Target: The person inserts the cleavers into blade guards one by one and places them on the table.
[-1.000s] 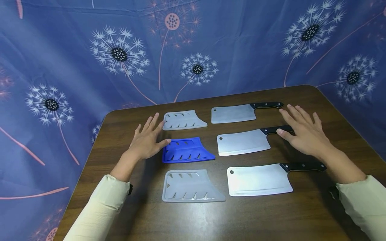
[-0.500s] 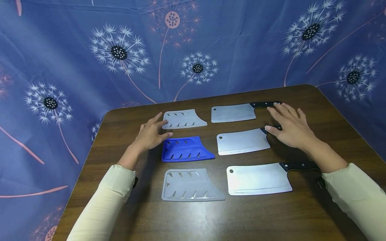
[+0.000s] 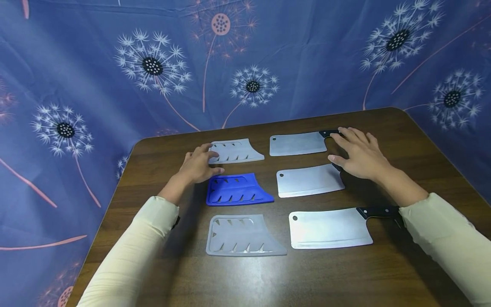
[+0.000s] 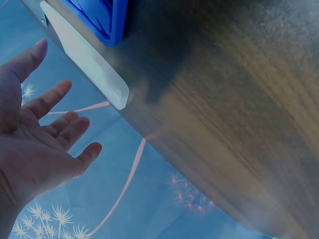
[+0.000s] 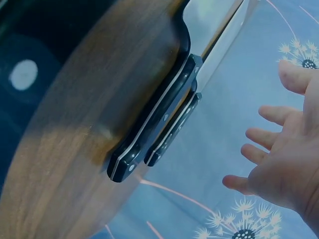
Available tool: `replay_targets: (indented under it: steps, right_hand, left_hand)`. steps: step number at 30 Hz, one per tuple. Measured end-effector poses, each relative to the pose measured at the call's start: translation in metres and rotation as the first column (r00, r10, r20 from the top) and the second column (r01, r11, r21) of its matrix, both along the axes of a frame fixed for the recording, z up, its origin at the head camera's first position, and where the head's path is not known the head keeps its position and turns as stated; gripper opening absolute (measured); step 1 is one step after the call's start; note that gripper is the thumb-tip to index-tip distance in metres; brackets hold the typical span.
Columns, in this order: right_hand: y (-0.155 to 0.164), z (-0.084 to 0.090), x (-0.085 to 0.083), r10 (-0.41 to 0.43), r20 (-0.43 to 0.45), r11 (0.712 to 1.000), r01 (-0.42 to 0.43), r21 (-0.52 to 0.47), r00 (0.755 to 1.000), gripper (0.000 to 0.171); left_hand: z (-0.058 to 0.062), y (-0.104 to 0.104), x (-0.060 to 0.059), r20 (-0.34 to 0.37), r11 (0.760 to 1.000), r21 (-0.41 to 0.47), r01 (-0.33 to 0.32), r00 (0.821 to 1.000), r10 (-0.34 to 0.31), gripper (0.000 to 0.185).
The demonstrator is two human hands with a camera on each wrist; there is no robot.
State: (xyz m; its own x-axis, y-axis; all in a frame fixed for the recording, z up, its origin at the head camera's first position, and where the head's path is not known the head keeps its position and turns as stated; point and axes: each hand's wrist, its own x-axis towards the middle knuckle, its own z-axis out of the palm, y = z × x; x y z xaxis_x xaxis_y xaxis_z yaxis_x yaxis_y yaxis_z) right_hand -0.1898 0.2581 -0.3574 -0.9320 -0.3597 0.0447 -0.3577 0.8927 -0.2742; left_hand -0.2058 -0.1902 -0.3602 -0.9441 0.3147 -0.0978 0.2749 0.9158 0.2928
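Observation:
Three cleavers with black handles lie on the right: far cleaver (image 3: 297, 145), middle cleaver (image 3: 307, 182), near cleaver (image 3: 326, 230). To their left are three slotted blade guards: a far white guard (image 3: 239, 152), a blue guard (image 3: 239, 190) and a near translucent guard (image 3: 241, 238). My left hand (image 3: 198, 165) hovers by the far white guard, its fingers overlapping the left end in the head view. Over the handles of the far and middle cleavers hangs my right hand (image 3: 360, 154), hiding much of both. Both wrist views show loose fingers with nothing held.
The brown wooden table (image 3: 245, 281) has a rounded far edge. Behind it hangs a blue cloth (image 3: 299, 76) with dandelion prints. Pale sleeves cover both forearms, and the right one passes close by the near cleaver's handle.
My left hand has moved right and slightly away, its fingers now over the far white guard's end. The right hand has moved left across the cleaver handles. Guards and cleavers stay put.

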Motion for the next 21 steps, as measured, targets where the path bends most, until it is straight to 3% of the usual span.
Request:
replay_targets:
  steps: [15, 21]
  right_hand:
    - [-0.002, -0.007, -0.026, -0.018, 0.036, 1.0, 0.018, -0.003, 0.999, 0.064]
    - [-0.002, -0.01, -0.042, -0.027, 0.06, 1.0, 0.027, -0.007, 0.998, 0.065]
  left_hand:
    - [-0.002, 0.001, -0.019, -0.074, 0.999, -0.032, 0.025, 0.997, -0.028, 0.065]
    - [-0.004, 0.002, -0.027, -0.002, 0.998, -0.062, 0.007, 1.0, -0.007, 0.077]
